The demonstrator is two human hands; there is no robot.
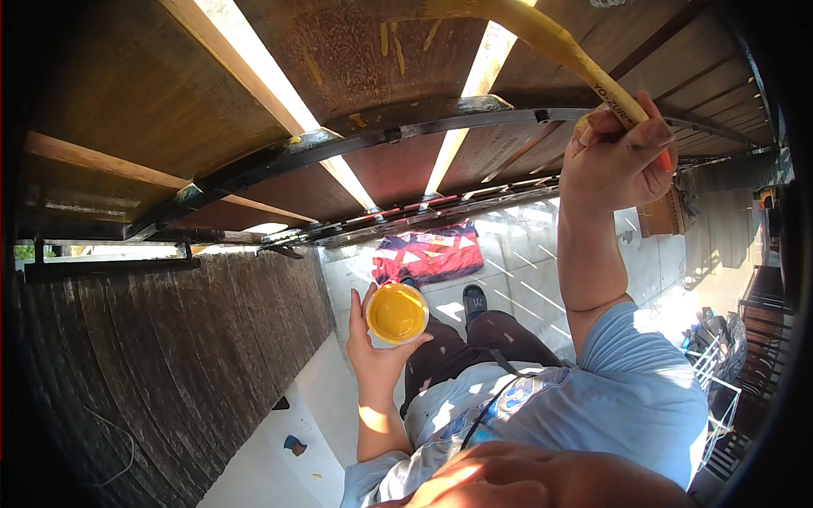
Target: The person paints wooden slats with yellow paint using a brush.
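My left hand (366, 360) is wrapped round a small round tub (398, 343) at chest height. Yellow paint (398, 313) shows inside it. Raised at the upper right, my right hand (625, 161) grips the long yellow handle of a paintbrush (555, 49). That handle slants up and left toward dark brown boards (373, 63), and its far end runs to the picture's top edge, so I cannot make out the bristles. Several yellow streaks (395, 46) mark the boards. A curved black metal bar (356, 146) runs across them, below the brush.
On the tiled floor (525, 279) by my feet lies a red patterned cloth (432, 254). A dark ribbed wooden panel (152, 364) stands at the left. A white wire rack (720, 398) with dark items is behind me on the right. Bright light comes through gaps between the boards.
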